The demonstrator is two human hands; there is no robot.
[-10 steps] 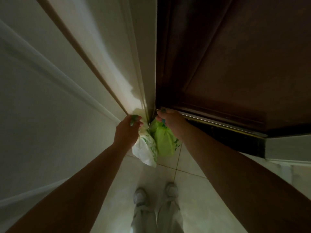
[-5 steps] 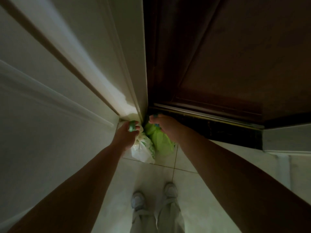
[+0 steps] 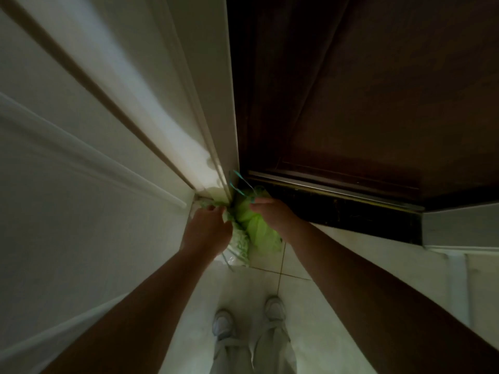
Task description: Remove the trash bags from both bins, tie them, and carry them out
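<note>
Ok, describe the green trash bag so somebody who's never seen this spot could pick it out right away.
Start at the dark wooden door and follow its bottom edge left to the corner with the white door frame. The green trash bag hangs there under the right hand. Its neighbour, the white patterned bag by the left hand, is paler; this one is solid bright green.

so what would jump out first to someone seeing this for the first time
The bright green trash bag at the centre stands out against the dim surroundings, gripped by the right hand. Beside it, the left hand grips a paler white-and-green bag, both low in the corner where the white door frame meets the dark wooden door. Below, two pale shoes stand on the tiled floor.
</note>
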